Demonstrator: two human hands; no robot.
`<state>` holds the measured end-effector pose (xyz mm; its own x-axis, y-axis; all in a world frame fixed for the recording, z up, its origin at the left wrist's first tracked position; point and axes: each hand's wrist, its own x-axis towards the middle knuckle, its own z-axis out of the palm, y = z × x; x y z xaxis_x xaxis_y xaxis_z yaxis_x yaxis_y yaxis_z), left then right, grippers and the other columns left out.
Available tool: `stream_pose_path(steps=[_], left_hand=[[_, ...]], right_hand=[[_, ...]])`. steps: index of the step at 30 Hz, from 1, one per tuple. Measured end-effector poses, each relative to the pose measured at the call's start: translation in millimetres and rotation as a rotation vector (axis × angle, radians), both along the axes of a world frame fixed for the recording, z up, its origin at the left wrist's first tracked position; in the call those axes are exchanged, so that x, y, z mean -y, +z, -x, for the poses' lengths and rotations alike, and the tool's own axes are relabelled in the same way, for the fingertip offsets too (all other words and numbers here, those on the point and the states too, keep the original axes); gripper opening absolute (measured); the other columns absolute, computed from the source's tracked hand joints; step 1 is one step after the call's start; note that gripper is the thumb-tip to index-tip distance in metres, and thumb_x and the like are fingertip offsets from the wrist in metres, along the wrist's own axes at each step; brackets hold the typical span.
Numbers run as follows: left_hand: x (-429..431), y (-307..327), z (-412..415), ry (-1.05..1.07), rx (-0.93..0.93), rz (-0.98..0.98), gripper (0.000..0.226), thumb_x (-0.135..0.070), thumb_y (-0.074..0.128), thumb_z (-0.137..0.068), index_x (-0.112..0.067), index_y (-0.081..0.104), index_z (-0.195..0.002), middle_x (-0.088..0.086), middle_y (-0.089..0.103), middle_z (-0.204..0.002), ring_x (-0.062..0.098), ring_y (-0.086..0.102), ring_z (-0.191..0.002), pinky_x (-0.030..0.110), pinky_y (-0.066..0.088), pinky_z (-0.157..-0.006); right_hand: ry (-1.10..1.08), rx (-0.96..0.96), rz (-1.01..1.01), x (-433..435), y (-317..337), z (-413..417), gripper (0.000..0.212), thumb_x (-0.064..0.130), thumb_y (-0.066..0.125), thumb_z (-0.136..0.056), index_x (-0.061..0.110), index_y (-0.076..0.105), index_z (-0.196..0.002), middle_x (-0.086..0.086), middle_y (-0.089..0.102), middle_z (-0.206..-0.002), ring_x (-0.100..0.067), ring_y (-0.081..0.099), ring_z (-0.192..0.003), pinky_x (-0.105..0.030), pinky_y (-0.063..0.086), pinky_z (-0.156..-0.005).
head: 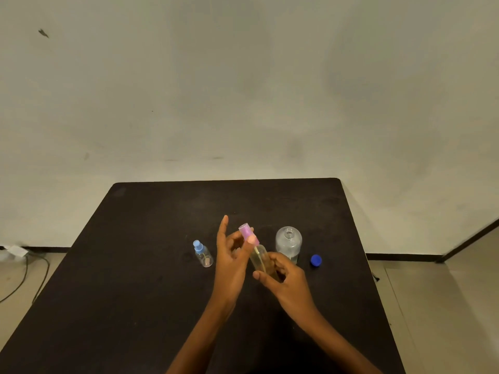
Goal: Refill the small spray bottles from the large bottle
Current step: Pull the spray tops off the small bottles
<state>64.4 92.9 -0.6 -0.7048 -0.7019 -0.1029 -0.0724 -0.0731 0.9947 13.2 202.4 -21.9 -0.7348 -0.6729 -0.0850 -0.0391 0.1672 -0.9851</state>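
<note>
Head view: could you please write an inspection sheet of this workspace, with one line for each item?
Surface: black table, set against the wall.
Job's things: pink-topped spray bottle held tilted above the table; blue-topped spray bottle upright; large clear bottle upright, uncapped; blue cap lying on the table beside it.
Clutter: nothing seen.
Grippers: left hand pinches the pink top, index finger raised; right hand grips the same bottle's body.
Cables: dark cables on the floor, left of the table.
Surroundings: pale wall, beige floor.
</note>
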Motion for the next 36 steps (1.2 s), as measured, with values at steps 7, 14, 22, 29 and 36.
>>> stream_pose_path(steps=[7, 14, 22, 29, 36], left_hand=[[-1.7, 1.7, -4.6, -0.016, -0.037, -0.053, 0.071, -0.02, 0.053, -0.085, -0.034, 0.014, -0.144, 0.0, 0.068, -0.11, 0.015, 0.063, -0.109, 0.035, 0.044, -0.101], [0.1, 2.1, -0.5, 0.055, 0.022, 0.051, 0.086, -0.013, 0.07, -0.073, -0.027, 0.022, -0.143, 0.009, 0.064, -0.1, 0.019, 0.063, -0.097, 0.034, 0.05, -0.091], [-0.6, 0.1, -3.9, -0.016, -0.061, -0.101, 0.073, -0.025, 0.056, -0.079, -0.035, 0.02, -0.142, 0.001, 0.067, -0.11, 0.018, 0.064, -0.106, 0.035, 0.049, -0.096], [1.5, -0.7, -1.5, 0.065, -0.031, 0.022, 0.078, -0.005, 0.068, -0.076, -0.029, 0.026, -0.138, 0.015, 0.066, -0.088, 0.023, 0.065, -0.092, 0.035, 0.05, -0.092], [9.8, 2.3, -5.0, 0.03, -0.022, 0.159, 0.053, -0.011, 0.064, -0.081, -0.038, 0.043, -0.121, 0.003, 0.063, -0.083, 0.013, 0.065, -0.08, 0.023, 0.055, -0.074]], right_hand=[[-0.02, 0.018, 0.025, 0.3, -3.0, 2.0, 0.03, 0.017, 0.069, -0.079, 0.038, 0.054, -0.095, 0.013, 0.063, -0.096, 0.007, 0.057, -0.095, -0.012, 0.047, -0.077], [-0.001, 0.04, 0.026, 0.4, -3.2, 2.4, 0.031, 0.017, 0.069, -0.079, 0.038, 0.054, -0.096, 0.012, 0.064, -0.095, 0.007, 0.059, -0.094, -0.015, 0.05, -0.079], [0.008, 0.03, 0.044, 0.4, -1.9, 2.1, 0.031, 0.014, 0.067, -0.081, 0.037, 0.054, -0.096, 0.01, 0.064, -0.094, 0.004, 0.059, -0.094, -0.018, 0.051, -0.08], [0.013, 0.032, 0.034, 0.8, -2.3, 0.7, 0.03, 0.017, 0.068, -0.081, 0.038, 0.053, -0.097, 0.015, 0.062, -0.096, 0.011, 0.056, -0.095, -0.008, 0.045, -0.074], [0.029, 0.052, 0.036, 5.6, -7.0, -6.7, 0.03, 0.015, 0.068, -0.081, 0.035, 0.055, -0.099, 0.012, 0.064, -0.096, 0.009, 0.058, -0.094, -0.007, 0.044, -0.075]])
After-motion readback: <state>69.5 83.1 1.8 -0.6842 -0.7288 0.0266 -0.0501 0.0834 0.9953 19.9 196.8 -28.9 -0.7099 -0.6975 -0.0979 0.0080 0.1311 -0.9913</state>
